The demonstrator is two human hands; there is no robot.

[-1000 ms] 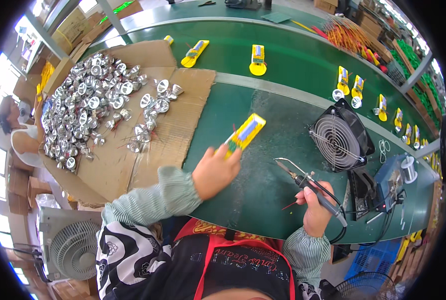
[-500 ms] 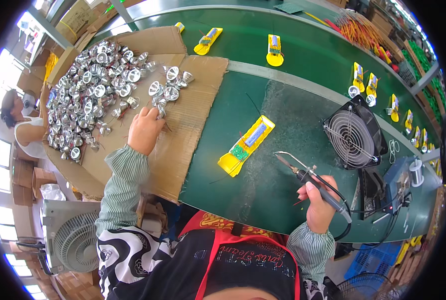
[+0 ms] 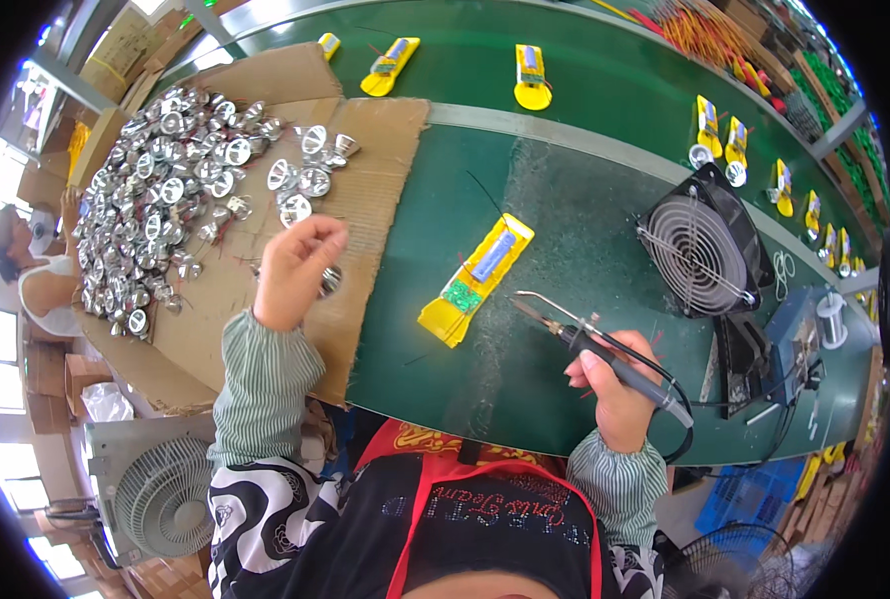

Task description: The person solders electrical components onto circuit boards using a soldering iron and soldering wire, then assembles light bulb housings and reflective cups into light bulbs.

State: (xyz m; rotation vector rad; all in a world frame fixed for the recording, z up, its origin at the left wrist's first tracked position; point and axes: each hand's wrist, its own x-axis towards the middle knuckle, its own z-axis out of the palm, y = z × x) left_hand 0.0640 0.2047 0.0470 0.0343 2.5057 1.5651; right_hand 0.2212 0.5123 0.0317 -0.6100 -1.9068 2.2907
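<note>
My landmark is the yellow flashlight half-shell [image 3: 476,281] lying open on the green conveyor table [image 3: 604,110], its small green circuit board showing at the near end. My left hand [image 3: 295,270] is over the cardboard sheet [image 3: 365,180], well to the left of that shell, with fingers curled together and the tips closing on a silver reflector cup [image 3: 329,282] at the near edge of the loose ones. I cannot tell whether the cup is fully pinched or only touched, since the hand hides most of it. The big heap of reflector cups [image 3: 155,210] lies farther left of the shell.

My right hand [image 3: 612,389] is just to the near right of the shell, fingers wrapped firmly around the black handle of a soldering iron [image 3: 585,344]. Its tip points toward the shell's near end but stays apart from it, off the table.

To do this pickup well, I judge I should take one cup only, gripping it by the rim so any trailing leads stay free. I should also keep the hot tip raised and angled away from the shell's plastic. The black fan [image 3: 701,250] is beyond the shell on the right.
</note>
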